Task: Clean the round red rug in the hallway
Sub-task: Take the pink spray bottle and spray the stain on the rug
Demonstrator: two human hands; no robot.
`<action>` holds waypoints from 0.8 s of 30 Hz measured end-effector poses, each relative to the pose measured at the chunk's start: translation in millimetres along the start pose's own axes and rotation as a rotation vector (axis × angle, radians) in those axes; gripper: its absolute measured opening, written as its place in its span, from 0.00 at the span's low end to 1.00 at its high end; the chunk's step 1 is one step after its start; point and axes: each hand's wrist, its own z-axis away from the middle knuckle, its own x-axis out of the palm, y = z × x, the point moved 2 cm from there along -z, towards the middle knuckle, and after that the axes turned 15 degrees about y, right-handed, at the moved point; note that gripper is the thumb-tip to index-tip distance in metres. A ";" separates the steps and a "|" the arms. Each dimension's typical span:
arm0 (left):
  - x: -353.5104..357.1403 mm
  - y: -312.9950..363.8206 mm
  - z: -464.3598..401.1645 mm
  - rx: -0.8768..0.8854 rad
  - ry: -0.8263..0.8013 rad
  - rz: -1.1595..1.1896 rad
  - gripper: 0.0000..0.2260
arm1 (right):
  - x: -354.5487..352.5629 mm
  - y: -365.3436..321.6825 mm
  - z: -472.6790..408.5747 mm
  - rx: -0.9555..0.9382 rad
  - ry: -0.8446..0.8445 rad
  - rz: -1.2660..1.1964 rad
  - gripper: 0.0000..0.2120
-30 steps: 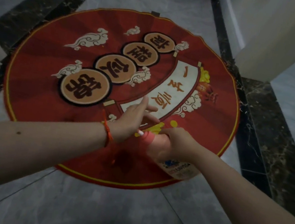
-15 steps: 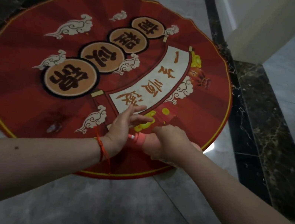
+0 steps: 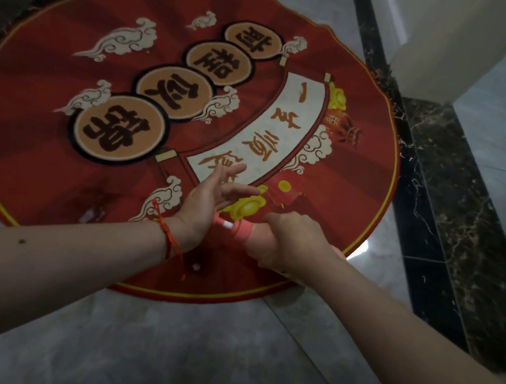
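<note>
The round red rug (image 3: 36, 135) with cloud shapes, orange discs and a white scroll lies flat on the grey floor. Over its near edge my right hand (image 3: 290, 241) grips a bottle with a pink cap and white nozzle (image 3: 243, 231), held sideways with the nozzle pointing left. My left hand (image 3: 206, 201) is just left of the nozzle, palm turned toward it and fingers spread straight, holding nothing. A red string bracelet circles my left wrist. Most of the bottle's body is hidden by my right hand. Small pale specks (image 3: 92, 215) lie on the rug's near left part.
Dark marble strips (image 3: 463, 207) border the grey floor tiles (image 3: 183, 358) on the right and the far left. A white wall corner (image 3: 450, 47) stands at the upper right, close to the rug's far right edge.
The view has shifted, so the rug sits lower and more to the right in the frame. Both hands stay together over the rug's near edge, and my left fingers have spread wider beside the nozzle.
</note>
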 end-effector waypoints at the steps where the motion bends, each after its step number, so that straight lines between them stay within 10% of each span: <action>1: 0.9 0.1 -2.2 -0.004 0.009 0.012 0.23 | -0.5 0.0 -0.4 0.004 0.007 0.005 0.28; 24: -6.7 3.6 -31.7 -0.018 -0.074 -0.023 0.24 | -4.9 0.8 -13.2 0.070 0.052 0.013 0.25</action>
